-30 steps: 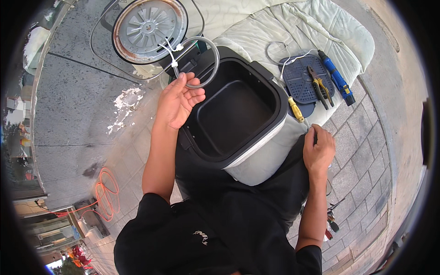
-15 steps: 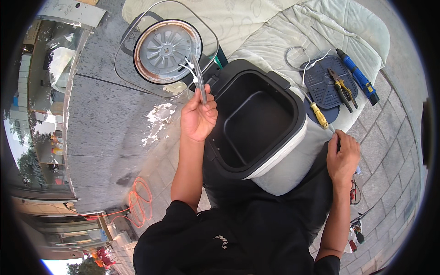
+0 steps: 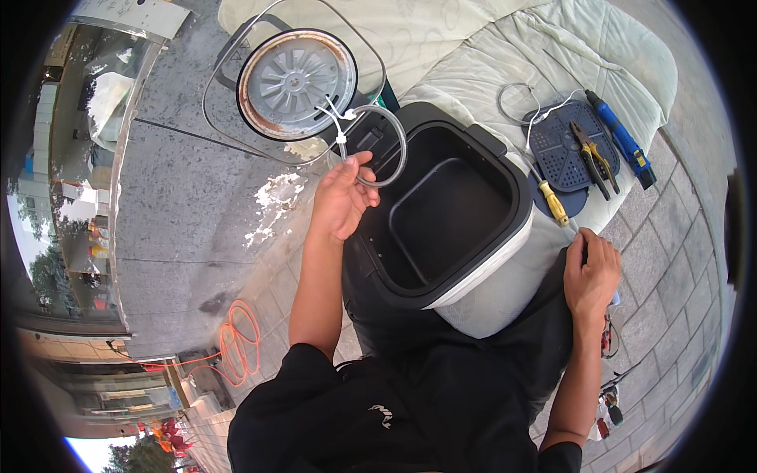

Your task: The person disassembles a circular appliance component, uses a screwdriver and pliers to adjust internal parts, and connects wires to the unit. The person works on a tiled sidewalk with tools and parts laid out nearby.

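My left hand pinches a grey tubular heating ring between thumb and fingers. White fittings and white wires are at its upper left end, by slots in a round metal disc with a finned middle and brownish rim. Below the ring, the black, rounded-square cavity of a white-sided cooker sits in front of my lap. My right hand rests at my right knee, fingers curled. Whatever it may hold is hidden. Closest to it lies a yellow-handled screwdriver.
Yellow-black pliers lie on a dark perforated plate on the pale quilted cover. Beside them is a blue tool. A thin metal loop surrounds the disc. An orange cord coils at lower left.
My left hand has turned the heating ring from nearly edge-on to showing its round loop, and has shifted slightly down and left. My right hand has stayed at the knee.
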`<state>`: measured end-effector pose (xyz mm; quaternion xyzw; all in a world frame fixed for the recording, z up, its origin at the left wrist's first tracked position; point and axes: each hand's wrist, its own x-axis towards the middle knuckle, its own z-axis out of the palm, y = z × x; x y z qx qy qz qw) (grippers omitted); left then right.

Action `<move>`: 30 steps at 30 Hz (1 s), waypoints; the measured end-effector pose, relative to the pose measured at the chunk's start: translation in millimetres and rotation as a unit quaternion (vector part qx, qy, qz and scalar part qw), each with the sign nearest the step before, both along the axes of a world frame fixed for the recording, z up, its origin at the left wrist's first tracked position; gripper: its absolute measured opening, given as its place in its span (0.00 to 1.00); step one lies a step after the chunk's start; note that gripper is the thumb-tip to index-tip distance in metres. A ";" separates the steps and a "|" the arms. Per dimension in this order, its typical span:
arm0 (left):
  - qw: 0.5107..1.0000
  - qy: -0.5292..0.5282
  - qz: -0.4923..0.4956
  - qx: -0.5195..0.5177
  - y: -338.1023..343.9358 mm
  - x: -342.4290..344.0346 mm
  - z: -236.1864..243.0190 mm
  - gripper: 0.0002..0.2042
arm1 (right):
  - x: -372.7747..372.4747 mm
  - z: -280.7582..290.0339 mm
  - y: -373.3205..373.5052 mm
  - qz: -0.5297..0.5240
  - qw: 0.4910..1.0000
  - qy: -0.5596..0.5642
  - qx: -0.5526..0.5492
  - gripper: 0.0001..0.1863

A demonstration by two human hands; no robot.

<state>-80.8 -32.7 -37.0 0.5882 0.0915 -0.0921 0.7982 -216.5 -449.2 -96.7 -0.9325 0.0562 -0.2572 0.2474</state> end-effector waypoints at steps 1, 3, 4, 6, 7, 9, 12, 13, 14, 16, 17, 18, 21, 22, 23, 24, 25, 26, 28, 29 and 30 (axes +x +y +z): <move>0.999 0.003 0.012 0.042 -0.8 -0.3 0.6 0.18 | 0.2 0.3 0.2 -0.001 1.000 -0.001 0.000 0.06; 0.994 0.005 0.028 0.109 -1.9 -0.2 0.8 0.18 | 0.2 1.0 0.8 -0.002 1.000 -0.004 -0.001 0.06; 0.990 0.005 0.031 0.135 -2.4 0.6 0.6 0.18 | 0.1 1.1 0.9 -0.003 1.000 -0.003 0.000 0.06; 0.984 0.001 0.038 0.177 -3.2 2.3 -0.3 0.18 | 0.0 1.4 0.8 -0.004 1.000 -0.001 0.001 0.06; 0.980 -0.001 0.042 0.192 -3.4 3.2 -1.7 0.18 | 0.0 1.3 0.7 -0.004 1.000 -0.002 0.001 0.06; 0.974 -0.009 0.050 0.221 -3.3 4.9 -5.1 0.18 | -0.1 0.4 1.0 -0.002 1.000 -0.005 0.002 0.06; 0.964 -0.018 0.064 0.258 -5.3 6.4 -7.4 0.17 | 0.0 0.7 1.1 -0.004 1.000 0.002 0.005 0.06; 0.961 -0.017 0.068 0.268 -7.9 6.4 -5.5 0.16 | -0.2 0.0 0.6 -0.004 1.000 0.002 0.003 0.06; 0.958 -0.016 0.073 0.278 -9.8 6.4 -4.7 0.16 | -0.6 -1.3 0.1 -0.004 1.000 0.002 0.001 0.06; 0.952 -0.014 0.076 0.295 -9.8 7.8 -4.6 0.15 | -0.1 -1.0 -0.2 -0.004 1.000 0.005 -0.001 0.06; 0.950 -0.013 0.078 0.303 -9.6 8.4 -5.1 0.15 | -0.9 0.0 -0.2 -0.005 1.000 0.010 -0.002 0.06; 0.951 -0.009 0.078 0.299 -10.1 9.5 -4.8 0.15 | -1.2 0.3 -0.1 -0.006 1.000 0.014 -0.002 0.07; 0.955 -0.001 0.080 0.286 -10.3 11.6 -4.9 0.15 | -1.5 -4.6 -1.7 -0.005 1.000 -0.007 -0.013 0.07; 0.956 0.000 0.081 0.282 -9.4 11.3 -5.0 0.14 | -1.5 -4.4 -1.3 -0.004 1.000 -0.008 -0.012 0.07; 0.957 0.001 0.082 0.279 -8.4 10.6 -5.2 0.14 | -1.6 -3.9 -0.8 -0.002 1.000 -0.008 -0.011 0.07; 0.958 -0.004 0.082 0.274 -8.5 10.3 -6.5 0.14 | -2.0 -3.5 -1.5 -0.002 1.000 -0.008 -0.012 0.07; 0.959 -0.009 0.082 0.270 -8.4 9.8 -8.0 0.14 | -2.5 -4.4 -2.1 -0.001 1.000 -0.012 -0.011 0.07; 0.960 -0.014 0.083 0.267 -8.4 9.3 -8.9 0.14 | -2.9 -6.1 -2.4 0.000 1.000 -0.016 -0.009 0.07; 0.955 -0.022 0.074 0.286 -8.6 8.3 -9.6 0.13 | -3.7 -7.2 -2.9 0.001 1.000 -0.020 -0.008 0.07; 0.952 -0.026 0.070 0.296 -7.8 7.8 -9.8 0.14 | -4.0 -6.9 -1.6 0.001 1.000 -0.022 -0.006 0.07; 0.953 -0.026 0.071 0.294 -7.2 7.2 -10.3 0.14 | -3.7 -5.2 -1.0 0.002 1.000 -0.025 -0.006 0.07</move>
